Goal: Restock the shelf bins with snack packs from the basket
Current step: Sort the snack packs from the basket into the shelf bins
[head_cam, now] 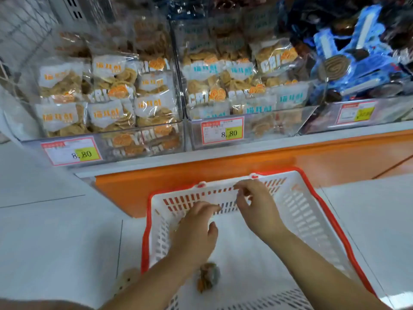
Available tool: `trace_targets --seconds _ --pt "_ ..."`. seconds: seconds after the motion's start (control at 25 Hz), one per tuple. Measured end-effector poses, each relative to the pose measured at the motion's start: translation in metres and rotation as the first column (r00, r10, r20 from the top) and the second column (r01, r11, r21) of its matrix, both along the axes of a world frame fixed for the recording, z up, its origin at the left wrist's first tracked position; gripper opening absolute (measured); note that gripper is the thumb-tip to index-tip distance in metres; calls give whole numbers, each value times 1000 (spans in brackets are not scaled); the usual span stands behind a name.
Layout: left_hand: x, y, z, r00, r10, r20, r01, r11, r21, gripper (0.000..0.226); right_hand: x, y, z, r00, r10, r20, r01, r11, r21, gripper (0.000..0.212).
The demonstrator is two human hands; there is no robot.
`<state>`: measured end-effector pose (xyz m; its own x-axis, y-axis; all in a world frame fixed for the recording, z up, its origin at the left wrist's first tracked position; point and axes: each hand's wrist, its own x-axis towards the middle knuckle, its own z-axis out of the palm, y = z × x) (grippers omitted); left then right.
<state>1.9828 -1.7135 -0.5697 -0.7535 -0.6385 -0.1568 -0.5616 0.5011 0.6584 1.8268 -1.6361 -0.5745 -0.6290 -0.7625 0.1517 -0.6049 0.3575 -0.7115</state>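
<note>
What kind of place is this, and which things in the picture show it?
Most likely a shop aisle: clear plastic shelf bins full of bagged crisp snack packs, red-bordered price tags reading 8.80, and a white plastic shopping basket with a red rim on the floor.

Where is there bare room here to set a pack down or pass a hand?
Bare: the basket floor between left hand and right hand, beyond one snack pack; the floor tiles left of the basket. Crowded: all three shelf bins, brim-full.
</note>
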Motion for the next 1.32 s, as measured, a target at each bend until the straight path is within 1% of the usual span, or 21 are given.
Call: trace_targets --seconds 0.04,0.08,0.12,0.16,0.2,0.28,0.32,0.36,0.4,0.48,0.52,0.6,0.64,0.68,0.72,0.76,0.84,0.92,1.0,1.12,1.32 --pt "6 8 -35 985 80 154 -108 978 180 44 5 6 -34 985 10 171 -58 959 278 20" --pt "14 15 -69 952 141 272 -226 923 313 51 10 15 -65 949 -18 314 -151 850 505 25" --pt "21 20 -94 913 195 358 -334 861 384 54 15 24 -89 910 -43 412 -251 735 630 32" --pt "26 25 -116 875 237 422 -423 798 429 53 21 33 -107 883 -50 467 -328 646 689 39" --pt "30 30 -133 835 263 483 -498 735 461 49 29 39 -123 866 -48 498 -377 593 711 46" --pt "30 38 -156 728 288 622 -650 577 494 40 45 43 -149 846 -56 530 -416 550 724 60" --pt "29 40 -163 665 295 686 -726 471 501 36 56 41 -159 831 -82 550 -421 553 719 66" --pt "29 41 -168 618 283 733 -774 385 503 32 67 39 -166 809 -130 573 -408 577 707 70" --pt "28 40 -169 600 269 754 -793 325 515 29 76 36 -171 770 -214 601 -372 615 695 71" --pt "29 37 -171 583 266 768 -812 237 534 24 90 29 -171 651 -405 643 -252 683 686 64" --pt "29 36 -165 565 276 778 -825 184 534 23 90 26 -166 604 -462 650 -224 684 694 55" --pt "28 34 -151 526 322 787 -843 76 532 26 79 23 -155 555 -483 677 -265 669 695 37" --pt "29 34 -148 550 350 758 -823 72 564 29 69 23 -149 503 -480 719 -263 707 656 28" --pt "28 33 -142 606 373 703 -775 78 627 33 57 25 -141 421 -478 771 -224 768 599 21" --pt "29 32 -139 662 399 634 -712 70 699 38 46 28 -133 336 -459 823 -174 828 533 20" --pt "29 30 -134 710 423 562 -637 46 770 44 36 32 -125 273 -431 860 -132 869 477 25" --pt "27 27 -121 775 471 422 -477 -1 879 38 22 39 -109 260 -362 895 -99 912 398 33" --pt "21 24 -100 808 509 297 -354 16 935 28 17 42 -91 248 -299 921 5 952 307 32" --pt "13 22 -82 822 532 203 -280 66 958 28 15 46 -74 221 -241 945 134 967 215 28" --pt "6 26 -56 829 547 117 -204 100 974 29 14 54 -44 242 -154 958 209 972 104 25" --pt "3 41 -28 828 559 34 -124 125 984 31 14 69 -11 293 -91 952 241 970 18 26"
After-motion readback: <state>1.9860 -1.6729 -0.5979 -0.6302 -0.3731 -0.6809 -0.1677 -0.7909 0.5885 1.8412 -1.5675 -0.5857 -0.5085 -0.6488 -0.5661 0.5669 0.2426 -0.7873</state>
